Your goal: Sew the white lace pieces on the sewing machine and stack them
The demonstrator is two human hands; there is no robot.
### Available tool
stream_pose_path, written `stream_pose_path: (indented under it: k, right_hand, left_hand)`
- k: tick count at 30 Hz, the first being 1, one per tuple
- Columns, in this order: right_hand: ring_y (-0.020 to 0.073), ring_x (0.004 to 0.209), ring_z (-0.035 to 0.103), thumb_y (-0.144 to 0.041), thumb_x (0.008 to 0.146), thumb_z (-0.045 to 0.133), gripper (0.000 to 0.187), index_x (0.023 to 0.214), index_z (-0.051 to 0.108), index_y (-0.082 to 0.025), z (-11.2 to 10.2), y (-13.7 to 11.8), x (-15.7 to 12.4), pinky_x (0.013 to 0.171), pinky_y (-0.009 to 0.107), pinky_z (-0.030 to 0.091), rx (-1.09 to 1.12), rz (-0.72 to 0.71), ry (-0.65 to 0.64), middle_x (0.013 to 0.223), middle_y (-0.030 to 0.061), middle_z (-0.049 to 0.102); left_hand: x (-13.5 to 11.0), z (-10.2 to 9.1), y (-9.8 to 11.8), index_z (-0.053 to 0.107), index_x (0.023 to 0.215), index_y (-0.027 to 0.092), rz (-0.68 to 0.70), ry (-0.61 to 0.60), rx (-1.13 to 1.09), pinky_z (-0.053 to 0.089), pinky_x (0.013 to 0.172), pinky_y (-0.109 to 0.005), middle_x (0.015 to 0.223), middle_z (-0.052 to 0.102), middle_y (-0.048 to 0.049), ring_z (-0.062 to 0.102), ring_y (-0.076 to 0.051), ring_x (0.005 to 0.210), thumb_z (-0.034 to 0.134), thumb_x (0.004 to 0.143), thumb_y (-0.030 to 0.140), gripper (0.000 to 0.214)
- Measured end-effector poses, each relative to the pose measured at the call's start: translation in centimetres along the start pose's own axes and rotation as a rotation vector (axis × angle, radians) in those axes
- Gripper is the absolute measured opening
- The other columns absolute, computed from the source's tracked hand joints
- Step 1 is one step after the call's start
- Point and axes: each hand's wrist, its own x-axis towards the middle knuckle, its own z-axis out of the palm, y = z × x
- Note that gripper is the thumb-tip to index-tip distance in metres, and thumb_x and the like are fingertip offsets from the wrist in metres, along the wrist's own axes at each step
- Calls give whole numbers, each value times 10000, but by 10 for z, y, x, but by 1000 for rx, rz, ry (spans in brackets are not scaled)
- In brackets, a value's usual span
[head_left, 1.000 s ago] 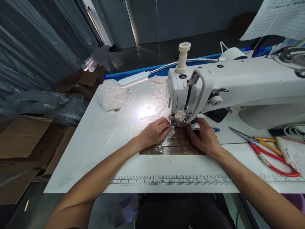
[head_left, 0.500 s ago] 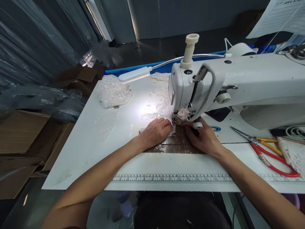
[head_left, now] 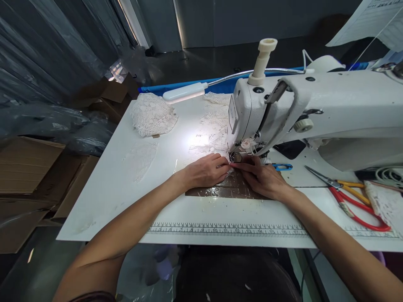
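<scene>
My left hand [head_left: 206, 171] lies fingers-down on a strip of white lace [head_left: 211, 138] just left of the presser foot [head_left: 235, 157] of a white sewing machine [head_left: 302, 113]. My right hand [head_left: 260, 176] rests on the brown taped plate [head_left: 220, 191], its fingers stretched toward the foot and touching the left fingertips. Both hands press the lace at the needle. A small cream fabric rose [head_left: 245, 144] sits on the machine head above the foot.
A heap of white lace [head_left: 153, 114] lies at the table's far left under a gooseneck lamp [head_left: 185, 92]. Red-handled scissors [head_left: 355, 207] and yellow-handled scissors [head_left: 343, 184] lie at the right. A printed ruler [head_left: 226, 230] runs along the front edge. Cardboard boxes [head_left: 28, 167] stand left.
My right hand has slid left, its fingers now reaching under the presser foot to meet the left fingertips. The view has shifted slightly left and down.
</scene>
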Motion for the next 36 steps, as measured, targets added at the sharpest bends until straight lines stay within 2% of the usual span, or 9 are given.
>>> stream_pose_path:
  k: [4,7,14,22,25,30,36]
  right_hand:
    - [224,943,586,-209,927,432,402,1280,618,-260,0,2,-1,787,348,488,183,34,95,1078,81,625]
    - [242,1013,575,-163,904,426,404,1230,650,-243,0,3,-3,845,376,491,239,44,147,1035,75,640]
    - [245,897,572,-259,936,447,391,1283,626,-274,3,5,-5,788,401,484,47,-57,60,1094,124,591]
    - [302,955,542,-282,921,475,419,1322,591,-309,2,-5,-8,797,460,442,-132,-76,29,1052,138,586]
    - [291,970,554,-283,927,459,402,1299,612,-297,0,-4,-8,811,448,451,-30,-50,35,1077,130,597]
    - [246,1005,585,-226,945,382,414,1299,595,-250,-4,-3,-6,831,393,488,276,128,128,1087,83,644]
    - [265,1016,577,-177,896,418,437,1278,610,-266,1,-1,-6,878,441,481,197,75,129,1090,80,633]
  left_hand:
    - [-1,4,-1,619,872,123,103,41,112,535,801,-355,952,650,-117,608,-203,911,405,980,161,242]
    - [-1,7,-1,611,850,117,118,106,153,549,777,-356,920,654,-111,613,-197,877,430,972,161,223]
    - [-1,5,1,619,968,106,51,105,69,554,799,-347,936,653,-103,616,-185,870,443,973,195,198]
    - [-2,7,3,666,922,113,20,123,52,540,789,-344,915,652,-108,613,-179,832,445,969,224,252]
    - [-2,8,4,672,891,124,5,122,68,522,741,-341,909,649,-106,597,-173,774,448,963,249,267]
    - [-1,9,4,676,906,122,7,139,98,467,710,-334,910,653,-102,568,-163,726,453,952,254,263]
    - [-1,8,4,681,903,145,7,158,130,421,763,-369,911,669,-88,559,-174,761,456,946,248,251]
